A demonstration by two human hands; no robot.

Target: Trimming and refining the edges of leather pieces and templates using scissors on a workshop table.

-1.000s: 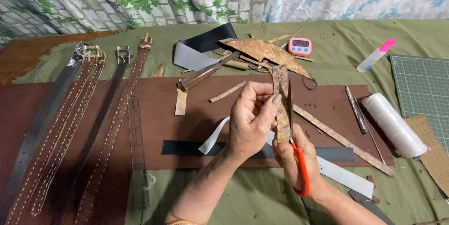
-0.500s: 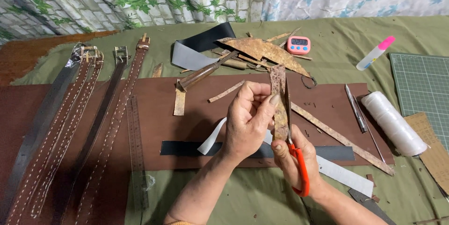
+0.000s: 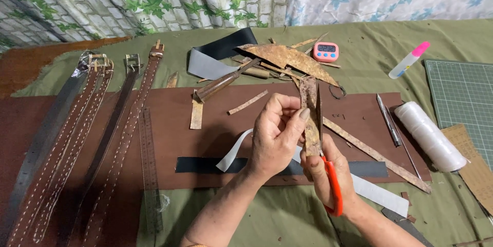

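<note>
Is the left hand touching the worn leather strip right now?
Touching. The head view shows the left hand pinching the upright worn leather strip between its fingertips, beside the orange-handled scissors.

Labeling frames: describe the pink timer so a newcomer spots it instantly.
Start at the green cloth-covered table and look to its far middle, just beyond the large brown leather sheet. There, beside the tip of a rusty-brown pointed leather scrap, lies the small pink rectangular digital timer. It is the only pink boxy thing with a screen; the other pink item, a glue bottle's cap, sits farther right.
</note>
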